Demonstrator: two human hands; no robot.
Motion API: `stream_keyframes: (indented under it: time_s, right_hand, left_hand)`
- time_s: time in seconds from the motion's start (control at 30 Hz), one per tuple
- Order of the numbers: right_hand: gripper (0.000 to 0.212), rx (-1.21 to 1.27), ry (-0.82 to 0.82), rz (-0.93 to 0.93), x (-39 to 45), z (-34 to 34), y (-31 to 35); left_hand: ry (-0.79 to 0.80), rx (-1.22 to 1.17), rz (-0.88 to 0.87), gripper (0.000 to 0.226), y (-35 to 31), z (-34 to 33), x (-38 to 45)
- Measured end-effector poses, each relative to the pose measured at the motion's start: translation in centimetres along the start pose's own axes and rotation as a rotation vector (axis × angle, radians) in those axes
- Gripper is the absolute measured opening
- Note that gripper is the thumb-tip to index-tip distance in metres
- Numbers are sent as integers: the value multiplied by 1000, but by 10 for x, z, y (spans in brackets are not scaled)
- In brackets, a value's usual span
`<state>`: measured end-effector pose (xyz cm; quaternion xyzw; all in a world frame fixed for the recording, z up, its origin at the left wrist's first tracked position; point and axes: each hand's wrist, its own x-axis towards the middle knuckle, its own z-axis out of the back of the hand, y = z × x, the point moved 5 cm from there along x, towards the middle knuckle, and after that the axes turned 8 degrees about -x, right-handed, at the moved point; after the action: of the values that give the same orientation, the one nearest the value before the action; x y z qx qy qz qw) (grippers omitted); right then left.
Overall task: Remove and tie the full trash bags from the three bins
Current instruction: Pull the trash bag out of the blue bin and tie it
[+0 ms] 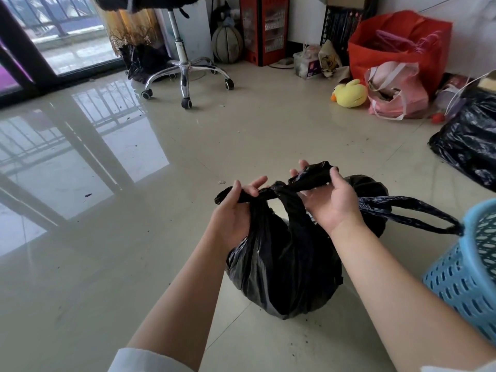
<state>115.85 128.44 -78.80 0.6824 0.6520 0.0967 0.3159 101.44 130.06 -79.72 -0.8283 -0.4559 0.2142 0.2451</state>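
On the tiled floor (161, 146), frame centre, both hands (236, 208) (330, 202) pinch bag (281, 264) ends; uneven pull may tear the knot (276, 190).

Soft daylight enters through the glass door (53, 36) at upper left, throwing bright glare and railing reflections across the glossy floor (161, 183). Shadows are faint. Wide-angle bending curves the edges; focus is slightly soft throughout.

We see our two bare forearms reaching forward, our left hand (236, 210) and right hand (331, 204) ungloved, without rings or watch. White sleeves (139, 361) are pushed up near the elbows, showing only as soft cuffs at the frame's bottom edge.
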Motion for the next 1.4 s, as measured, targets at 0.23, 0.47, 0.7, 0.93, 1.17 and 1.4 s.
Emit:
stream_keyframes:
  time_s: [0.23,0.47,0.7,0.93,1.17,1.4]
  right_hand:
    - [45,-389,-145,121,-1,1,23]
    - [43,-1746,-77,400,-17,50,38]
    - [42,-2222,107,274,-30,83,2]
    - [39,-2678,198,-300,-42,110,-34]
    - [36,-2469,67,-278,-30,99,-17]
    - [22,-2395,168,-226,-29,88,-21]
  left_hand:
    - [-186,-329,-207,78,-16,12,-1]
    - [-527,63,-167,79,-33,77,-23]
    - [-886,411,-156,45,-22,125,-52]
    - [-893,-255,-67,41,12,110,-46]
    - [-871,176,329,26,41,87,-59]
    - [-784,558,255,47,48,75,-59]
